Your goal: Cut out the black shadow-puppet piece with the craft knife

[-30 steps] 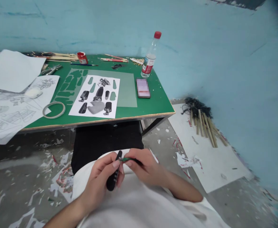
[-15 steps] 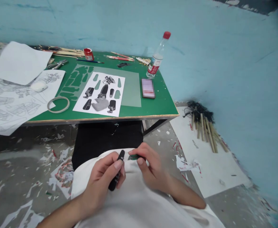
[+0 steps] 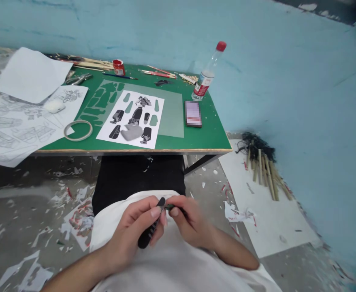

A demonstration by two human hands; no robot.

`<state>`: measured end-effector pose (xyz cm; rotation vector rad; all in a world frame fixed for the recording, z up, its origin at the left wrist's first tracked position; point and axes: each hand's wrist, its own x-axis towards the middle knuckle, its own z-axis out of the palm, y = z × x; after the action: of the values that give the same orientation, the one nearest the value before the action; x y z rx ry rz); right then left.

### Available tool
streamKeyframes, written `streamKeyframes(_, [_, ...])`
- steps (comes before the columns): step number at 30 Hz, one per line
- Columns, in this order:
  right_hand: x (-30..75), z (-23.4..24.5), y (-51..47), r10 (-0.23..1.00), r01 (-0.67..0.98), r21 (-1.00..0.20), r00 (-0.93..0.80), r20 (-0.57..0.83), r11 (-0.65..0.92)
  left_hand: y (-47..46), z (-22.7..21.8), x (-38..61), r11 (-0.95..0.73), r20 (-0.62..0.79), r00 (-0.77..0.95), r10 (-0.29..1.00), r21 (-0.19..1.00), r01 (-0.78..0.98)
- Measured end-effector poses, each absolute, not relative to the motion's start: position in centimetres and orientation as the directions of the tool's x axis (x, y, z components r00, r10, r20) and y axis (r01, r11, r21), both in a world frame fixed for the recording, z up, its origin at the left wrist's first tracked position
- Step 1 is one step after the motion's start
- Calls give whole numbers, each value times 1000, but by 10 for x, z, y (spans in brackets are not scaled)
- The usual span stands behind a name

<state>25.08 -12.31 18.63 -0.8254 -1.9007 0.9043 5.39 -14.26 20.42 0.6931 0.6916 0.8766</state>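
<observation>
In my left hand (image 3: pixel 141 223), pinched between thumb and fingers, is a long black cut-out piece (image 3: pixel 149 235) with rounded ends and small light marks along it. The piece is tilted, its upper end toward the table. My right hand (image 3: pixel 190 219) is closed on a small dark green tool (image 3: pixel 169 207), mostly hidden by the fingers. Its tip meets or nearly meets the black piece near its upper end; I cannot tell whether it touches. Both hands are above the white cloth (image 3: pixel 178 259) over my lap.
On the green table (image 3: pixel 208 140) are a printed sheet with black cut-outs (image 3: pixel 121 136), a tape roll (image 3: pixel 92 132), a phone (image 3: pixel 192 113), a bottle (image 3: pixel 202 85), a red paint jar (image 3: pixel 118 68) and pliers (image 3: pixel 79 79). Bamboo sticks (image 3: pixel 269 174) lie on floor paper at right.
My right hand has brought the green tool left and slightly down, up to the black piece. My left hand keeps its hold. The view has shifted slightly.
</observation>
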Motion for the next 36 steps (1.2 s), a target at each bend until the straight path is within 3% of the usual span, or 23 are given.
streamKeyframes(23, [252, 186, -126, 799, 212, -809, -417, 433, 549, -145, 206, 53, 529, -270, 518, 812, 714, -458])
streamKeyframes(32, [252, 189, -127, 788, 206, -800, -426, 445, 563, -144, 201, 56, 458, -262, 446, 856, 785, -417])
streamKeyframes(36, [257, 183, -128, 863, 170, -902, -405, 303, 397, -141, 200, 53, 357, -221, 378, 899, 869, -343])
